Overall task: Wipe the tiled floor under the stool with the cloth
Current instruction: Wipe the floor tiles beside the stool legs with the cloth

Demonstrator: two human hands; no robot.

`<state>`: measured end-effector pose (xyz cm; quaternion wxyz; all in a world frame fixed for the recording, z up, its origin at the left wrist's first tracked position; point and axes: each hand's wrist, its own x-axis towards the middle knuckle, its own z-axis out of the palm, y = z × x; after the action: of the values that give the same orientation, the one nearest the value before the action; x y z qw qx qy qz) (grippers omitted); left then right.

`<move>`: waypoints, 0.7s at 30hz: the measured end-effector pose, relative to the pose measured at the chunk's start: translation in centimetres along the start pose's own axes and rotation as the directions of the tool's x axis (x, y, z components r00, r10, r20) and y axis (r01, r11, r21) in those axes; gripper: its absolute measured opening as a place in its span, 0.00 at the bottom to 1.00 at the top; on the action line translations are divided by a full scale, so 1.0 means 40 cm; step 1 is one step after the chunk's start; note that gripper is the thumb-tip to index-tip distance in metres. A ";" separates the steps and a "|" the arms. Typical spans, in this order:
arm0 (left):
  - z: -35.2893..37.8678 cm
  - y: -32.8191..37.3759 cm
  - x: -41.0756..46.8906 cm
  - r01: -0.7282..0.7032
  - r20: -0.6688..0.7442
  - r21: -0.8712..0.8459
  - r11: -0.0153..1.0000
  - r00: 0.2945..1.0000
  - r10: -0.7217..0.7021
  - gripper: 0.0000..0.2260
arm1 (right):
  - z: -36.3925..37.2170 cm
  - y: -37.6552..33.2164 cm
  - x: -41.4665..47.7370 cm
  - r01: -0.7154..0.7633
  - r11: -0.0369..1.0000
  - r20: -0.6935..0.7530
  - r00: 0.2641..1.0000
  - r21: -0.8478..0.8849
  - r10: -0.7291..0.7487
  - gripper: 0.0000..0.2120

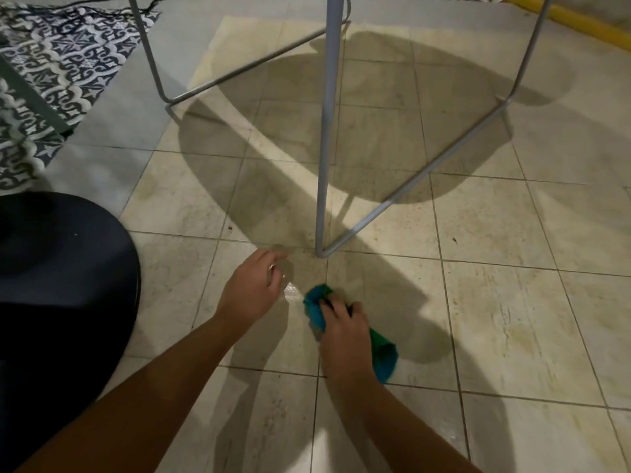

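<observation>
A grey metal stool (326, 138) stands on the beige tiled floor (495, 308), its nearest leg meeting the tiles just ahead of my hands. My right hand (343, 331) grips a bunched blue-green cloth (384, 358) and presses it on the tile in front of that leg. A small wet shine lies on the tile between my hands. My left hand (251, 288) hovers low over the floor to the left of the cloth, fingers loosely curled, holding nothing that I can see. The stool's seat is out of frame; its round shadow falls on the tiles.
A patterned dark and white rug (51, 70) lies at the far left. My knee in dark cloth (58, 285) fills the left edge. A yellow strip (580, 23) runs along the floor at the top right. Dark cables trail near the top left.
</observation>
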<state>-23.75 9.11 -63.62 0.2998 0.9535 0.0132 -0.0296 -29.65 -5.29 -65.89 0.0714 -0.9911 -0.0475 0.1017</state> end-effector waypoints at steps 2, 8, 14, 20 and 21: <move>-0.014 -0.006 -0.005 0.001 -0.026 -0.017 1.000 1.000 -0.001 0.14 | 0.018 -0.043 0.009 -0.002 0.998 -0.084 0.996 0.057 0.007 0.28; -0.063 -0.056 -0.023 0.027 -0.107 0.008 1.000 0.994 -0.026 0.13 | -0.007 -0.180 0.070 -0.082 0.947 -0.185 0.972 0.310 0.145 0.27; -0.098 -0.099 -0.034 0.062 -0.153 -0.025 0.998 0.986 -0.065 0.14 | -0.061 -0.215 0.168 -0.075 0.921 -0.080 0.990 0.383 0.114 0.26; -0.106 -0.130 -0.041 0.086 -0.179 -0.065 0.994 0.979 -0.097 0.14 | -0.096 -0.213 0.260 -0.024 0.965 -0.057 0.998 0.260 0.040 0.29; -0.108 -0.133 -0.042 0.085 -0.178 -0.065 0.994 0.979 -0.095 0.14 | -0.103 -0.216 0.278 -0.017 0.977 -0.036 0.999 0.211 0.025 0.27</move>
<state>-25.43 15.94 -63.02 0.3229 0.9416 0.0843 0.0442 -18.66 3.88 -62.76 0.1758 -0.9802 -0.0244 0.0877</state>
